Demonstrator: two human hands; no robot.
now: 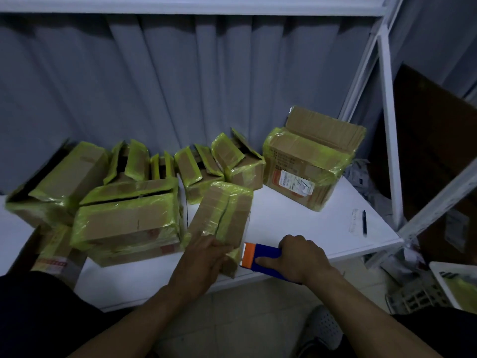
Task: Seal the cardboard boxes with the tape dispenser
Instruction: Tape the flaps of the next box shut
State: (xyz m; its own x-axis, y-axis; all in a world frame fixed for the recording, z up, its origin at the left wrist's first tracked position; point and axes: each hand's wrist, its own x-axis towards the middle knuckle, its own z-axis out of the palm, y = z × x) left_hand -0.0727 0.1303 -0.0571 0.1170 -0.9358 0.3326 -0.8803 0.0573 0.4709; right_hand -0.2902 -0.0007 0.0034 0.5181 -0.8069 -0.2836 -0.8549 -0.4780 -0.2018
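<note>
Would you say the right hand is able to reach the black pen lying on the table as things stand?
Probably yes: only bare table lies between the right hand and the pen, though that hand grips the tape dispenser and would need to set it down.

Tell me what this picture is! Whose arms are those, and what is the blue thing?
The camera sits on a person's head and looks down, so the two arms are that person's own. There is no machine here, only bare hands. On the white table stand many cardboard boxes wrapped in yellow-green tape, some with their flaps up. The left hand holds the near end of the closest box. The right hand grips the blue thing, a blue-and-orange tape dispenser, with its orange end right beside that box. A pen lies farther right on the table. A grey curtain hangs behind.
</note>
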